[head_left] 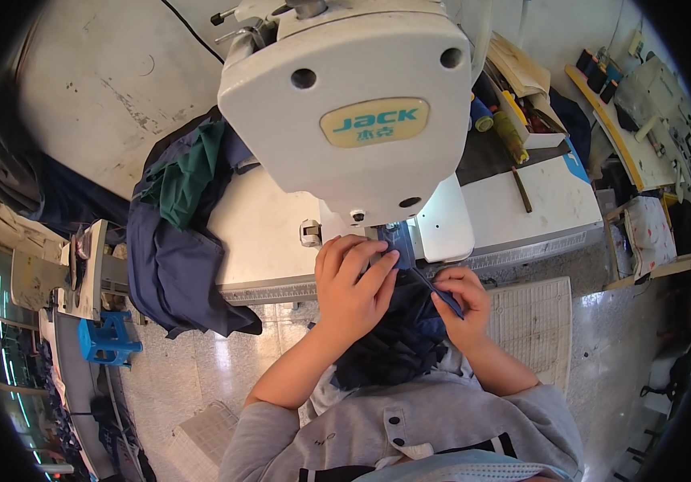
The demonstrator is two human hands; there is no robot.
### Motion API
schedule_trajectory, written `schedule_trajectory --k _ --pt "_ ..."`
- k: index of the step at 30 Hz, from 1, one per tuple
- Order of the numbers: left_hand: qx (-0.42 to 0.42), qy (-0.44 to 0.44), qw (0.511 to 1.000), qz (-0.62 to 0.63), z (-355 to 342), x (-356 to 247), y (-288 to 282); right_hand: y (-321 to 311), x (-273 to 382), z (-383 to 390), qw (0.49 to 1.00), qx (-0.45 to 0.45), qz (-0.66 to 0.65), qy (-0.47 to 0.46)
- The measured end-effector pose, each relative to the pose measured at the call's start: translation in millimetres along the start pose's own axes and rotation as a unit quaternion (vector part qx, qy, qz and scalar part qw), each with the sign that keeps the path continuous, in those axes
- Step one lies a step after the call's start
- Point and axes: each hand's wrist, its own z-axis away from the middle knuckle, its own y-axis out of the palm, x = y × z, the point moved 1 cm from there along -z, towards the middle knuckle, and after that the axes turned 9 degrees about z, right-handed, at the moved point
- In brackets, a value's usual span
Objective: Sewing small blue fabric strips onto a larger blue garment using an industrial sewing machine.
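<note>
At the white sewing machine (345,88), my left hand (355,285) rests with bent, slightly spread fingers on navy fabric (394,247) beside the needle area, left of centre. The needle itself is too small to make out. My right hand (462,304) pinches a folded navy edge (440,287) between thumb and fingers, just right of and below the presser area. More dark cloth (382,349) hangs from there over my lap.
Navy and green cloth (175,185) drapes over the table (257,221) at left. A thin stick (521,190), thread spools and an open box (534,120) lie at right. Another machine (651,120) stands far right, a blue stool (108,337) low at left.
</note>
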Motion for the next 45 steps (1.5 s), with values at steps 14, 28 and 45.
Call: schedule_trajectory --k 14,28,45 --pt "-0.002 0.041 0.999 0.010 -4.3 6.5 0.2 23.8 -16.6 14.5 0.994 0.007 0.013 0.113" --pt "0.001 0.081 0.990 0.112 19.7 -11.7 -8.4 -2.8 68.9 -51.5 0.965 0.138 0.086 0.204" --pt "-0.019 -0.002 0.999 -0.029 8.7 -4.5 5.9 10.1 70.0 -93.1 0.890 0.185 0.405 -0.098"
